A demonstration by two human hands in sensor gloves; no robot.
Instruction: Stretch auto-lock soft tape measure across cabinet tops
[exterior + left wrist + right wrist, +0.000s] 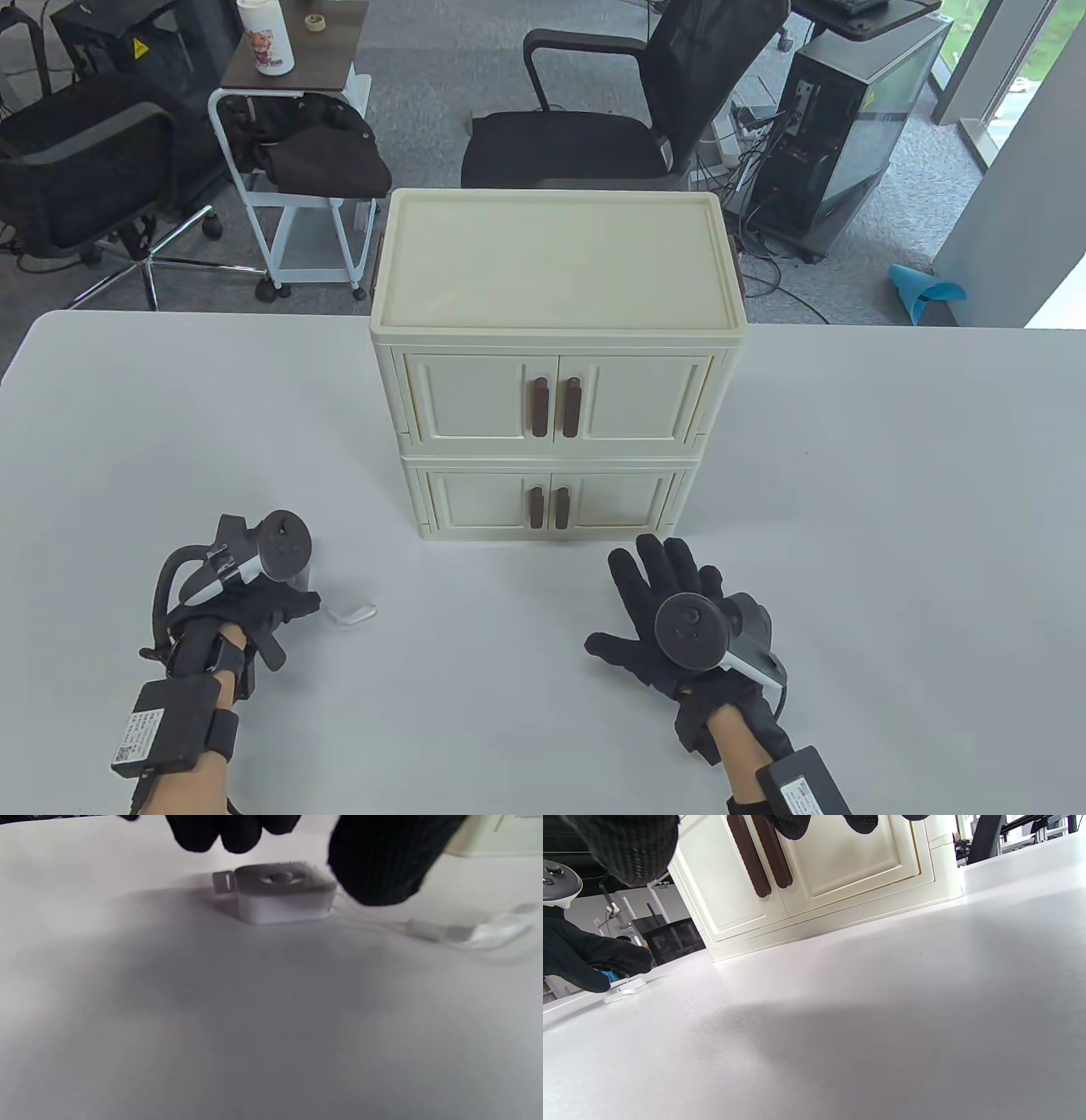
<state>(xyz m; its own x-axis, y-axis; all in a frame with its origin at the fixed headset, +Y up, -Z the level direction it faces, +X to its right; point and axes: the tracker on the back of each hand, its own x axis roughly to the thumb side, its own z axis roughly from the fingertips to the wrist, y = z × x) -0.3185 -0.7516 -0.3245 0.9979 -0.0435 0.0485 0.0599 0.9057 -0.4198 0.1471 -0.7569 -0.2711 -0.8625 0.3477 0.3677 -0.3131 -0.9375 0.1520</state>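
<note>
The white square tape measure (282, 893) lies flat on the white table (543, 705), with its pull tab (223, 882) to the left in the left wrist view and a clear wrist loop (355, 613) trailing to the right. My left hand (280, 598) hovers right over the case, fingertips (229, 834) and thumb (377, 866) spread around it, not closed on it. The hand hides the case in the table view. The cream two-tier cabinet (556, 255) stands mid-table. My right hand (666, 577) lies open with fingers spread, just in front of the cabinet's lower doors (840, 878).
The cabinet's brown door handles (553, 407) face me. The table spreads wide to both sides of the cabinet. Office chairs (594, 110), a white cart (288, 195) and a computer tower (848, 127) stand on the floor beyond the table's far edge.
</note>
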